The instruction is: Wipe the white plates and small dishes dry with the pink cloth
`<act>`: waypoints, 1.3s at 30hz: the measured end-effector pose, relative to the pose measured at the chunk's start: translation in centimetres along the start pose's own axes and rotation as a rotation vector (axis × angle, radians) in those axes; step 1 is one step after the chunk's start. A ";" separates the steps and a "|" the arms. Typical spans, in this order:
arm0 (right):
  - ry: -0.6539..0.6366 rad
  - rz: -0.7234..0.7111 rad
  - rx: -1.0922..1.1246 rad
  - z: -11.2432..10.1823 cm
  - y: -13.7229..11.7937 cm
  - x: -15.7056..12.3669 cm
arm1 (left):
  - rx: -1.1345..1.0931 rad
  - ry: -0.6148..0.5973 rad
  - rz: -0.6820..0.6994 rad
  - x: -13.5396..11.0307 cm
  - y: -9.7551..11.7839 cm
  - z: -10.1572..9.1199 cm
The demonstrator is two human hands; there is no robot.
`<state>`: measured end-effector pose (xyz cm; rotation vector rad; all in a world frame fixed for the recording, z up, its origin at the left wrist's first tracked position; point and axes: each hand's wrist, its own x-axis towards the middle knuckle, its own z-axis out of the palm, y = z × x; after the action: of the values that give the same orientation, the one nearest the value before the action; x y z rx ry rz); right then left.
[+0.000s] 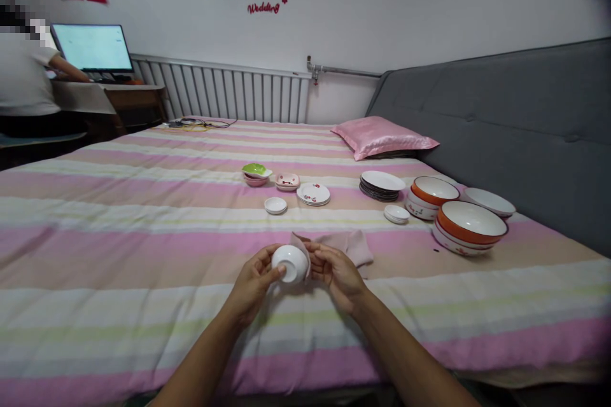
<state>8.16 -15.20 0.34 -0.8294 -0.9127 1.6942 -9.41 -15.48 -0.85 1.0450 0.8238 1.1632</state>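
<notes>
A small white bowl point(294, 259) is tilted on its side above the bed, its underside turned toward me. My left hand point(258, 280) is closed on its left edge, with the thumb on the base. At the bowl's right rim, my right hand point(337, 270) presses a pinkish cloth point(300, 245) against it; its fingers are curled round the fabric. More of the same-coloured cloth point(359, 248) lies on the bed just behind the right hand. Beyond the hands are a small white dish point(275, 205) and a stack of flower-patterned plates point(314, 194).
On the striped bed stand a green leaf-shaped dish point(256, 169), a pink dish point(287, 183), stacked plates point(382, 182), small white dishes point(396, 214) and large orange-rimmed bowls point(470, 226). A pink pillow point(384, 135) leans near the grey headboard point(501, 114). A person point(26, 76) sits by a monitor.
</notes>
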 end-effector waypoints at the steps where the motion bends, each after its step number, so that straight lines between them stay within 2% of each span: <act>1: -0.007 0.016 0.019 0.0 0.0 0.0 | -0.018 0.014 -0.007 0.0 0.0 0.0; 4: -0.070 0.015 0.045 -0.1 0.3 0.2 | -0.071 0.063 -0.043 0.1 0.1 0.1; 7: -0.114 0.015 0.033 -0.2 0.9 0.4 | -0.109 0.059 -0.080 0.2 0.1 0.4; 14: 0.005 0.076 0.044 0.0 1.7 0.4 | -0.131 0.083 -0.031 0.3 -0.3 0.4; 22: 0.102 0.053 0.057 0.0 1.8 0.7 | -0.023 0.095 0.033 0.4 -0.5 -0.1; 26: 0.193 0.016 0.091 0.1 1.6 0.8 | 0.038 0.016 0.014 0.1 -0.5 0.2; 30: 0.167 -0.027 0.067 0.2 1.4 0.6 | 0.107 -0.067 -0.007 0.1 -0.7 0.7; 36: 0.159 -0.047 -0.032 0.1 2.0 0.6 | 0.171 -0.106 0.026 0.4 -1.4 0.7; 39: 0.111 -0.095 -0.096 0.2 2.2 0.6 | 0.162 -0.112 0.018 0.3 -1.3 0.7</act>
<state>6.85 -15.13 -1.53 -0.9197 -0.9481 1.5170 -8.25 -15.39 -1.88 1.2414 0.8316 1.0562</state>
